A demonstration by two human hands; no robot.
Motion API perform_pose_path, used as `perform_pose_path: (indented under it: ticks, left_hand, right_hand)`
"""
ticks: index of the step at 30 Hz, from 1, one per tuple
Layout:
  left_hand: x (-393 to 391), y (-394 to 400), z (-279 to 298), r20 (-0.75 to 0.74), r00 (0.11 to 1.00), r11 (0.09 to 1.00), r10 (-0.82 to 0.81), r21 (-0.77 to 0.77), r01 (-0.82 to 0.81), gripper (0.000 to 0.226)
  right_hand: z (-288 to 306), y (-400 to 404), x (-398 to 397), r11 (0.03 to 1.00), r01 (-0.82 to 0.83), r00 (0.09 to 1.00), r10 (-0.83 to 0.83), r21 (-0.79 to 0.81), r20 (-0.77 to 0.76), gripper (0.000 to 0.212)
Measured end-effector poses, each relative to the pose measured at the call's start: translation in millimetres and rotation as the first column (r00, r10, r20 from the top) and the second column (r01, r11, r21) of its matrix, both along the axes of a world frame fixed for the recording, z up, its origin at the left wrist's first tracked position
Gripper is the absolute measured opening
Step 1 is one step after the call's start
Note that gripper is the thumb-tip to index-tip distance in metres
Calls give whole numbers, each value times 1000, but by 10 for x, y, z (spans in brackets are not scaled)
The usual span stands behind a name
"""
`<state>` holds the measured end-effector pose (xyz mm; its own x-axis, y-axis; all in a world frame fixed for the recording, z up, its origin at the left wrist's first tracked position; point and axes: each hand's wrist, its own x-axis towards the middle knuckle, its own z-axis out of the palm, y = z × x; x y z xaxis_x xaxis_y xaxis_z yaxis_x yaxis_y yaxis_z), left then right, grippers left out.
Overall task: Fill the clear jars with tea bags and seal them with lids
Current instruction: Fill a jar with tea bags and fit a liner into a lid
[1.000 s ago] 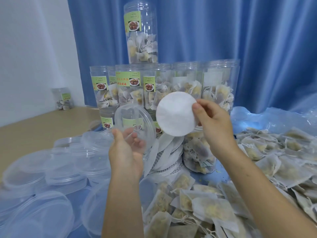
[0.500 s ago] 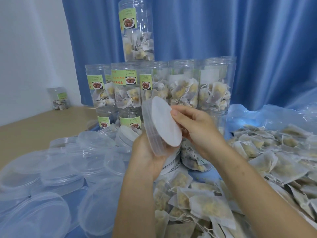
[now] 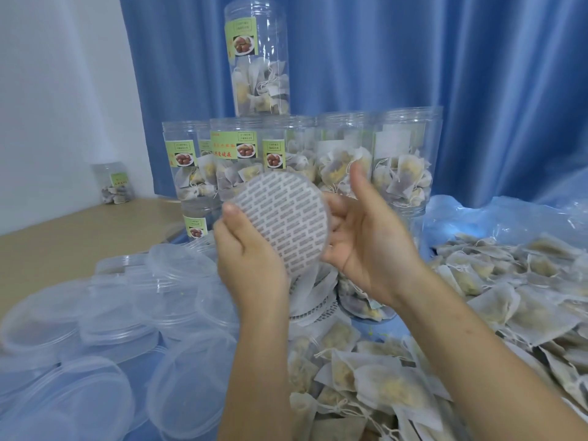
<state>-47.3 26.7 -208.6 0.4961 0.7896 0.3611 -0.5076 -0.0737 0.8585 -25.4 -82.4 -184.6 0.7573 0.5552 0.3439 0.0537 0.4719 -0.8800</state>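
Observation:
My left hand grips a clear round lid at chest height, thumb on its left rim. A round liner disc sits in the lid, its grey printed side facing me. My right hand is beside the lid's right edge, palm towards me, thumb straight up, fingertips touching the lid's edge and back. Filled clear jars with green labels stand stacked behind, one jar on top. Loose tea bags lie heaped below and to the right.
Several loose clear lids cover the left of the blue sheet. A stack of white liner discs and a jar of tea bags sit just beyond my hands. A small jar stands far left on the wooden table.
The white liner disc went from my right hand into the lid held by my left. The lid then turned so the printed side faces me, and my right hand let go of the disc.

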Motion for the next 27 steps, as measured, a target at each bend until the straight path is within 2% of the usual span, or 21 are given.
perform_pose_path:
  ticks: [2,4,6,7,8,9,10,12,14,15,17,18,19,22,25,27]
  left_hand:
    - [-39,45,19,35,999,1000,30,-2,-30,34]
    - [-66,55,41,78,989,989,-127,-64,132,30]
    - [-95,51,77,167,911,904,-378,-144,402,35]
    - [-105,50,77,203,869,863,-450,-150,482,37]
    - [-112,41,72,205,849,847,-487,-126,516,37]
    - [-110,21,63,175,852,853,-494,-90,513,35]
    - [-103,-12,57,126,870,873,-477,-48,485,32]
    - [-81,-85,53,86,878,879,-472,-28,475,32]
    - [-73,-161,75,124,810,805,-574,-94,585,44]
    - [-75,-191,98,168,744,733,-647,-130,667,49]
    - [-87,-246,128,246,602,583,-760,-151,798,50]
    - [-89,-269,125,230,563,547,-794,-137,826,51]
    - [-83,-289,118,177,567,551,-804,-133,824,51]
    - [-30,-269,51,20,705,693,-709,-165,701,39]
    - [-2,-180,10,39,806,775,-591,-248,581,10]
    - [-8,-132,7,74,833,794,-549,-266,547,8]
  right_hand:
    - [15,5,-10,997,-79,994,77,23,74,48]
    - [5,13,-14,999,-19,994,14,49,110,28]
    - [-8,-6,17,996,69,995,-73,58,66,35]
    - [-5,-29,27,988,153,984,-155,28,90,42]
    - [1,-54,27,960,279,946,-269,-33,181,47]
    - [10,-84,19,904,415,870,-358,-108,340,52]
    - [24,-102,1,826,533,761,-375,-182,529,60]
    - [42,-105,-41,678,672,567,-214,-297,796,78]
    - [55,-123,-46,587,746,451,-99,-314,887,88]
    - [63,-144,-38,556,776,417,-100,-297,903,89]
    - [88,-227,19,507,817,409,-174,-274,896,89]
    - [101,-283,72,490,825,433,-228,-281,872,89]
    - [109,-345,139,466,836,450,-281,-290,847,88]
    - [111,-508,416,296,889,439,-326,-350,838,85]
    - [82,-533,657,102,861,509,-207,-499,836,83]
    - [44,-467,756,41,825,563,-146,-564,813,79]
